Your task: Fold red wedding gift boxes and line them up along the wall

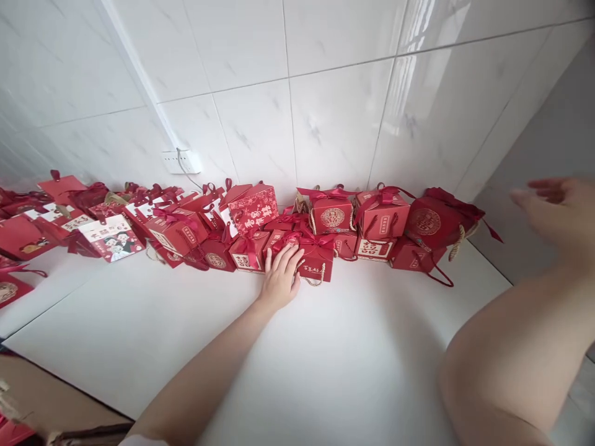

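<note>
1. Left hand (281, 279): fingers spread and laid against the front of a low pile of red gift boxes, touching the red box with a cream rope handle (317, 265). It does not look wrapped around anything.
2. Right hand (555, 204): raised off to the side, blurred, fingers loosely bent, with nothing visible in its grasp.
3. Handling, as a judgement: steady the lower boxes with light, flat finger pressure, since a hard push could tip the upper layer. Keep ribbons and rope handles from catching under the fingers.
4. Containers: just left of the left hand is a box with a double-happiness label (248, 261); behind that hand, a floral-print box (255, 209) leans on the pile. Nearest the right hand, a large ribboned box (427, 222) sits tilted on another. Well left of both hands is a white-fronted box with a cartoon couple (118, 240).
5. The boxes near the left hand appear closed; their contents are hidden. All stand on a white counter (344, 353).
</note>
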`<state>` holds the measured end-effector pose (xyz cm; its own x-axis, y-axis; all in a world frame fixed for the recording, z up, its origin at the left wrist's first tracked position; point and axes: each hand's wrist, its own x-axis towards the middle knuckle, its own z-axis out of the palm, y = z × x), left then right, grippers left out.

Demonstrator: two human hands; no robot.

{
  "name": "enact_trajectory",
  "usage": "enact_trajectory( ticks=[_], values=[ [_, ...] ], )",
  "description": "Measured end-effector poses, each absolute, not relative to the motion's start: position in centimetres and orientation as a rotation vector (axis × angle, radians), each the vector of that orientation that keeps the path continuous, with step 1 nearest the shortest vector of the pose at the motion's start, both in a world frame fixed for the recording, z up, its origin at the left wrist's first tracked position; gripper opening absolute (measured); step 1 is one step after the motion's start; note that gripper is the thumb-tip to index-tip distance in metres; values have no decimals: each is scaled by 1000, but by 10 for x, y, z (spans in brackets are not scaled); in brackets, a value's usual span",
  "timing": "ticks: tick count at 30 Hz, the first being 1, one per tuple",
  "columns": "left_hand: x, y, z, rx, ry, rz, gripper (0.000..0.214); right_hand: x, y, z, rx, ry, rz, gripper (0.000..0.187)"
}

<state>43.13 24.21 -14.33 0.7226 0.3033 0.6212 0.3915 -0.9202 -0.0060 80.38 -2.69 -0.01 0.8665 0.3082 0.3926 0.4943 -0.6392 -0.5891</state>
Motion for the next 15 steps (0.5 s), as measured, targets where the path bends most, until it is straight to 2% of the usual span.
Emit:
enact_trajectory(
  ticks=[2, 4, 6, 8, 10, 13, 15],
  values=[
    [432, 241, -144, -2776, -566, -973, 59, 820, -31, -6, -2438, -299, -114, 50],
    [434, 241, -144, -2766, -579, -978, 60, 813, -25, -1, -2454, -191, -78, 50],
    [436, 241, -146, -2756, -591, -981, 61, 785, -8, 14, -2361, -203, -332, 45],
    [438, 240, -147, -2743, -585, -990, 61, 745, 23, 33, -2029, -555, -574, 38],
    [439, 240, -147, -2725, -553, -1026, 60, 703, 67, 52, -1822, -1067, -435, 35],
    [437, 239, -148, -2693, -456, -1105, 58, 655, 152, 72, -1854, -1521, -180, 31],
    [436, 239, -148, -2682, -393, -1130, 58, 636, 211, 78, -2138, -1731, -205, 36]
  ],
)
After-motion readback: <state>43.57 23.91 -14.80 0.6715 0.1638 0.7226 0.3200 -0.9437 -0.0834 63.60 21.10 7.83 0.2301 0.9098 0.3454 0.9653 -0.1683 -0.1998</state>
